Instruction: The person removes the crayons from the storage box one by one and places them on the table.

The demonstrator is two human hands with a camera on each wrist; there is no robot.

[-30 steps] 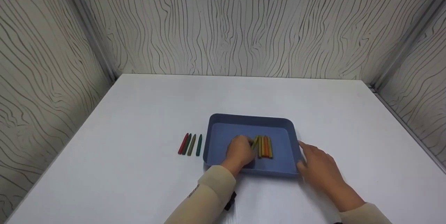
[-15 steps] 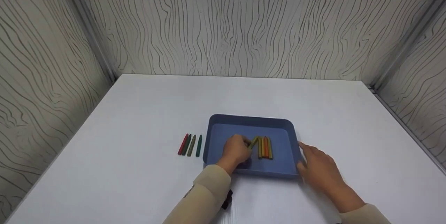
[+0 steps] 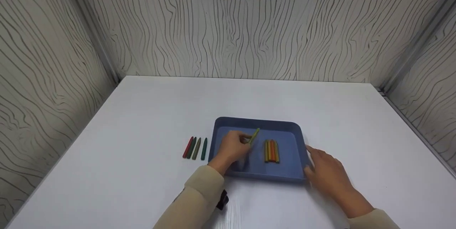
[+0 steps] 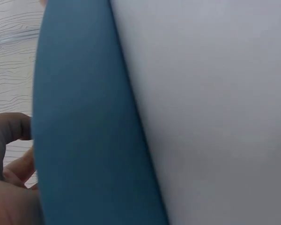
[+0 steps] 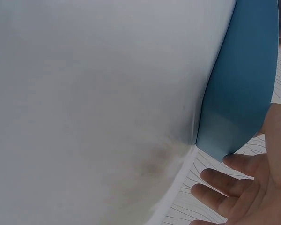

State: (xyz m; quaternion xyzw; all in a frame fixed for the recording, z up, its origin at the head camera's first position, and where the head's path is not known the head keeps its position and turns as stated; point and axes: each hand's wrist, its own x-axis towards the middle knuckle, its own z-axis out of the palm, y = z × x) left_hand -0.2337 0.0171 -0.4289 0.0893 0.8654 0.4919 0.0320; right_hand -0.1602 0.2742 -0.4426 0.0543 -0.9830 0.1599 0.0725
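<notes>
My left hand [image 3: 233, 145] is over the left half of a shallow blue tray [image 3: 263, 177]. Between thumb and fingers it pinches a yellow-green crayon [image 3: 254, 135], tilted with its tip up and away to the right. To the right of it, several yellowish and orange crayons [image 3: 271, 151] lie side by side on the tray floor. My right hand [image 3: 329, 172] touches the tray's right wall from outside, its fingers loosely extended. In the right wrist view, one fingertip [image 5: 232, 158] meets the tray wall. The tray wall [image 4: 84, 112] hides part of my left hand in the left wrist view.
Left of the tray, a red crayon [image 3: 187, 147] and several green and olive crayons [image 3: 196, 148] lie in a row on the white table [image 3: 124, 122]. Wood-patterned panels [image 3: 228, 26] stand at the back and sides. A small black object [image 3: 222, 200] shows beside my left sleeve.
My left hand has lifted the yellow-green crayon away from the row in the tray and moved it left. My right hand stays against the tray.
</notes>
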